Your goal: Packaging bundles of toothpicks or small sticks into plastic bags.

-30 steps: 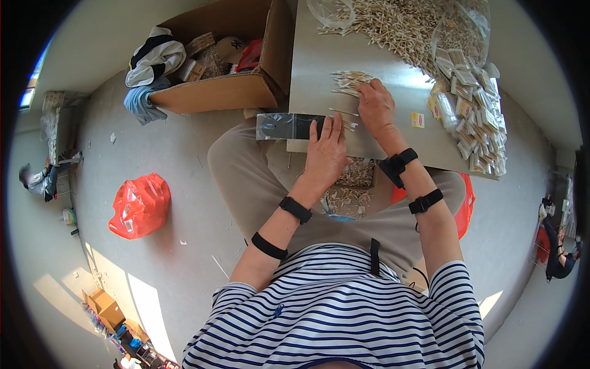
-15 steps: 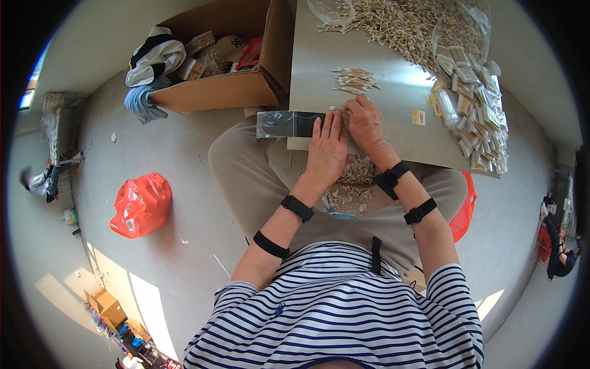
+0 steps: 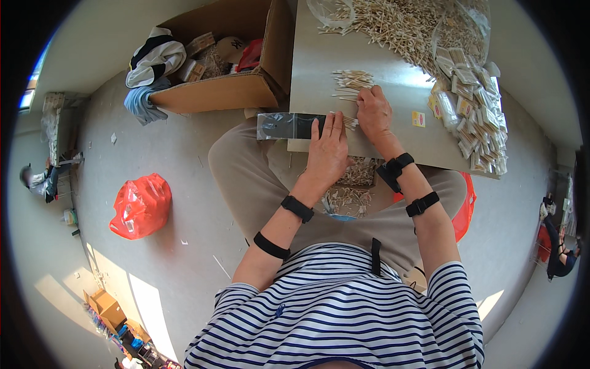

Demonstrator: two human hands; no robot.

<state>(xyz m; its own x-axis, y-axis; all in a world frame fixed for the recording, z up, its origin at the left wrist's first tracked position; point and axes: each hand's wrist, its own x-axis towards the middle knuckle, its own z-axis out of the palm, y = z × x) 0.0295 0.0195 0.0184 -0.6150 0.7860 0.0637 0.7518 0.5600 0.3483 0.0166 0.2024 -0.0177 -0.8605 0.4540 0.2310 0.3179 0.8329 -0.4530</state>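
My left hand (image 3: 329, 144) lies at the table's near edge, its fingers stretched flat over the end of a clear plastic sleeve with a dark strip (image 3: 279, 125). A small bundle of cotton swabs (image 3: 350, 122) pokes out just right of those fingertips. My right hand (image 3: 376, 114) is farther up the table, fingers curled in a pinch at the near side of a small loose pile of cotton swabs (image 3: 353, 79). A couple of swabs lie at its fingertips, partly hidden by them.
A large heap of swabs (image 3: 399, 24) covers the table's (image 3: 399, 144) far side. Packed swab packets (image 3: 476, 117) are stacked at right, near a yellow-and-white label (image 3: 418, 119). A cardboard box (image 3: 221, 92) stands left; a red plastic bag (image 3: 142, 206) sits on the floor. Swabs fill a container (image 3: 356, 172) below the table edge.
My right hand has moved from the bundle beside my left fingers up to the small swab pile. My left hand has stayed nearly still on the sleeve.
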